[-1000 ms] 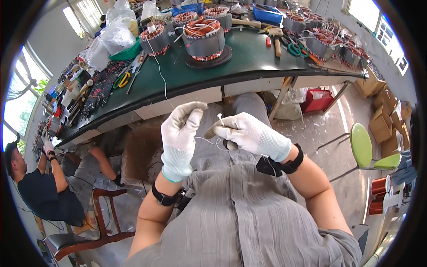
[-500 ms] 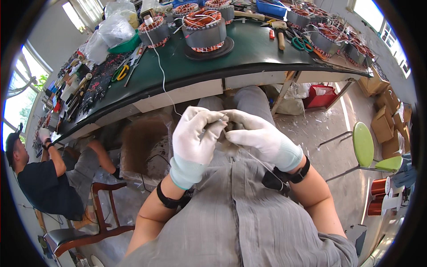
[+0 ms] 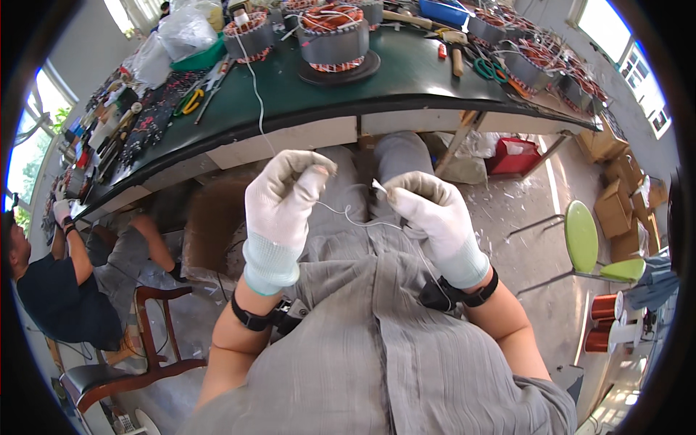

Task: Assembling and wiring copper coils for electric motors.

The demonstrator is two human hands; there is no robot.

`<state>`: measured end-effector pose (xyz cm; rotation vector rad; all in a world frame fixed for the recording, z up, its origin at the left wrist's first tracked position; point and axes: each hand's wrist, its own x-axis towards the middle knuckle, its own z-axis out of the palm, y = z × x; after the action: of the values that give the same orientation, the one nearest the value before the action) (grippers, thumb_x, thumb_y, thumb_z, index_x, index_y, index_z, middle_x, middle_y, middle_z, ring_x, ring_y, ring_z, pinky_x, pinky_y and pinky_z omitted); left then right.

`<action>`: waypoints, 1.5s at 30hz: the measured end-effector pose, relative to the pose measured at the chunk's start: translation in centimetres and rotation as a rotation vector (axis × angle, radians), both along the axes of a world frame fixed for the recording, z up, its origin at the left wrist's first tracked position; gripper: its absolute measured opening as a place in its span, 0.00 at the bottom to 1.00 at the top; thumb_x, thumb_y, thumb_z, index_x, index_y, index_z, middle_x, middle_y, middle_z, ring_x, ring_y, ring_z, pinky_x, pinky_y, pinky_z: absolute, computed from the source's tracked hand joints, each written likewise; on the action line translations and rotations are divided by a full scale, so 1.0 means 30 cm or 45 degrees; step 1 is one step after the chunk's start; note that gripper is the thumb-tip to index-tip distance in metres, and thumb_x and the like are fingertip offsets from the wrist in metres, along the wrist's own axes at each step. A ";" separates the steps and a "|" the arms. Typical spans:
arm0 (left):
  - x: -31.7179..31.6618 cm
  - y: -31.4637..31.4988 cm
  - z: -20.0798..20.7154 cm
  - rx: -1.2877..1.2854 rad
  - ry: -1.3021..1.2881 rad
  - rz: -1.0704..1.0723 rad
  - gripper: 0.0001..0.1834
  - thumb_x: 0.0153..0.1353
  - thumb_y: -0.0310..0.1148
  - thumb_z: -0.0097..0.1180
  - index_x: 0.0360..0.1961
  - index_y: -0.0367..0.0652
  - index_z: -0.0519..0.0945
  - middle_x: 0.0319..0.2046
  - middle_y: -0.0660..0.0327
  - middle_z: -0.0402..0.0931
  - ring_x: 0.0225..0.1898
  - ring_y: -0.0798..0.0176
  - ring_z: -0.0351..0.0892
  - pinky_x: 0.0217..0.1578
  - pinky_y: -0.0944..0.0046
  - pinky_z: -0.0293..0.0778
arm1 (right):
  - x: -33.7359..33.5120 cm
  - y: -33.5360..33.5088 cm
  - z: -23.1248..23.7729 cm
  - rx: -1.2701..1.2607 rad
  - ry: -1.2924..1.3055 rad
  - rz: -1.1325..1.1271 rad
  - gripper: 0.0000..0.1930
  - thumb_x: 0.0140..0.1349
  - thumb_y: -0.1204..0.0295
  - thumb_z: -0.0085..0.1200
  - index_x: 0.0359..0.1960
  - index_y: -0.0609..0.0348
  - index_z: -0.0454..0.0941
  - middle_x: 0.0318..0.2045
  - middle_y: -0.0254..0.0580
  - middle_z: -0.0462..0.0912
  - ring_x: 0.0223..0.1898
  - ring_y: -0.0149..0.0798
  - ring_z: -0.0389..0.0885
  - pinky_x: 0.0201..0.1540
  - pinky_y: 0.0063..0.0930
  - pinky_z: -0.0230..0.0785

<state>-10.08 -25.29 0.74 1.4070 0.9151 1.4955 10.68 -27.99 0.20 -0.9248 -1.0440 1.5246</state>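
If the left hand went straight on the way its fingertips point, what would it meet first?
The left hand would probably first meet the white cord end poking from the right hand, though depth is unclear.

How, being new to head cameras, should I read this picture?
No robot here: the left hand and right hand, in white knitted gloves, belong to the person wearing the camera. Its fisheye lens looks down from their head, bending straight edges. The right hand pinches a short white tip; a thin white cord curls between the hands. Whether the left one grips it is unclear. On the dark green table are grey ring-shaped metal cores with copper-coloured windings, plus teal-handled scissors.
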 end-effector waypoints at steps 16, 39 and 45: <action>0.027 -0.072 0.014 -0.169 0.004 -0.140 0.06 0.69 0.26 0.58 0.44 0.37 0.83 0.35 0.66 0.82 0.30 0.79 0.77 0.32 0.76 0.74 | -0.048 -0.053 0.028 0.205 -0.244 -0.188 0.06 0.66 0.75 0.62 0.40 0.66 0.84 0.31 0.28 0.84 0.30 0.17 0.76 0.33 0.15 0.69; 0.071 -0.116 0.021 -0.323 0.113 -0.435 0.10 0.67 0.20 0.56 0.48 0.32 0.82 0.31 0.63 0.81 0.28 0.76 0.79 0.29 0.75 0.74 | -0.062 -0.068 -0.003 0.545 -0.276 -0.454 0.06 0.62 0.82 0.60 0.40 0.65 0.85 0.33 0.35 0.87 0.35 0.22 0.82 0.37 0.17 0.76; 0.066 -0.113 0.005 -0.204 0.148 -0.360 0.09 0.65 0.18 0.56 0.45 0.29 0.83 0.32 0.62 0.81 0.28 0.76 0.79 0.30 0.74 0.74 | -0.076 -0.070 0.000 0.498 -0.306 -0.476 0.06 0.62 0.81 0.61 0.40 0.65 0.85 0.33 0.35 0.87 0.35 0.22 0.82 0.37 0.16 0.75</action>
<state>-8.09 -28.68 0.90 1.4488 0.8465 1.1160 8.40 -30.09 0.21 -0.9713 -1.2077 0.8766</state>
